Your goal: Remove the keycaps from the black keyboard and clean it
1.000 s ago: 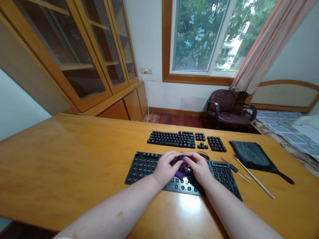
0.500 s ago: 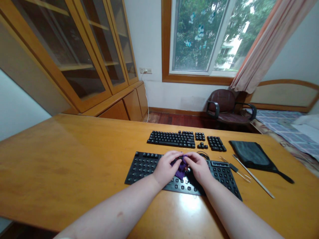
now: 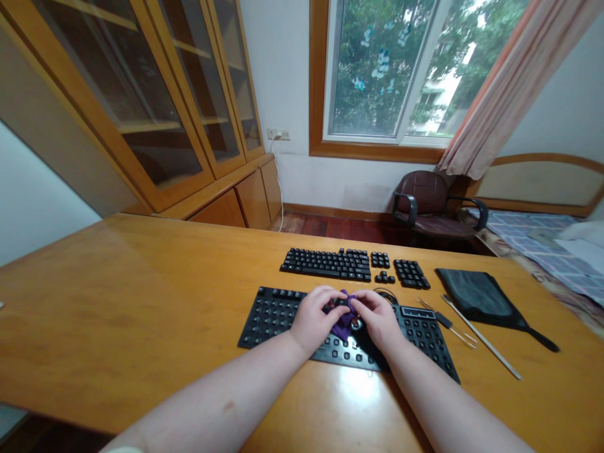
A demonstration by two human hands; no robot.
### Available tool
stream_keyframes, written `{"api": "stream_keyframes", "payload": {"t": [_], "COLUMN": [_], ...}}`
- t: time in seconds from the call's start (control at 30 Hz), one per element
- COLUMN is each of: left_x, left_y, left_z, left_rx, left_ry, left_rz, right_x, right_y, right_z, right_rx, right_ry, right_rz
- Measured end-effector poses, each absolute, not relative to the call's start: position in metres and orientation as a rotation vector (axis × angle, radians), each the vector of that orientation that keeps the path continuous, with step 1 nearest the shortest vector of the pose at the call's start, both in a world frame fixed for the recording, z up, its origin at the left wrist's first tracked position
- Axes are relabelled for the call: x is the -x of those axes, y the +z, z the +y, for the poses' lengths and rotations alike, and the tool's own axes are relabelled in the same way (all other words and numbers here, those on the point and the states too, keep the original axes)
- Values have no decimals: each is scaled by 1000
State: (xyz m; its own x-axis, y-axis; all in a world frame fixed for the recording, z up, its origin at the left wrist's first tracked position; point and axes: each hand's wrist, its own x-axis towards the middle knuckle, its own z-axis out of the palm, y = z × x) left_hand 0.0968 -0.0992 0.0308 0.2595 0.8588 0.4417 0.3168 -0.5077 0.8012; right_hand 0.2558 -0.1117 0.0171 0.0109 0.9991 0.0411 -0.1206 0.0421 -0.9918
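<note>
A black keyboard base [image 3: 274,313] with its keycaps removed lies on the wooden desk [image 3: 141,296] in front of me. My left hand [image 3: 315,318] and my right hand [image 3: 377,318] meet over its middle, fingers pinched together on a small purple cloth [image 3: 344,323]. A dark round object under the cloth by my right hand is mostly hidden. Behind the base, the removed black keycaps [image 3: 328,263] lie arranged in keyboard layout, with a number-pad group [image 3: 410,274] to the right.
A dark cloth pouch [image 3: 476,294] lies at the right, with a long thin metal rod [image 3: 481,336] and a small wire tool [image 3: 446,321] beside it. A coiled black cable [image 3: 385,294] shows behind my right hand. A cabinet, chair and bed stand beyond the desk.
Both hands stay pinched on the purple cloth with only slight finger shifts. The view has shifted a little.
</note>
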Motion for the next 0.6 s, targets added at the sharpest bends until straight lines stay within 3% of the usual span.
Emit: {"api": "stream_keyframes", "payload": {"t": [0.2, 0.47, 0.6], "left_x": [-95, -77, -68], "left_y": [36, 95, 86], "left_z": [-100, -81, -34], "left_rx": [-1947, -2186, -2172], "left_ry": [1228, 1056, 961], "left_rz": [1138, 1137, 1291], "right_x": [-256, -257, -257], "right_y": [16, 13, 12], "right_z": [-112, -112, -112], "right_rx": [1094, 1105, 1122], "right_ry": [1226, 1183, 1190], "right_rz": [-1134, -1205, -1197]}}
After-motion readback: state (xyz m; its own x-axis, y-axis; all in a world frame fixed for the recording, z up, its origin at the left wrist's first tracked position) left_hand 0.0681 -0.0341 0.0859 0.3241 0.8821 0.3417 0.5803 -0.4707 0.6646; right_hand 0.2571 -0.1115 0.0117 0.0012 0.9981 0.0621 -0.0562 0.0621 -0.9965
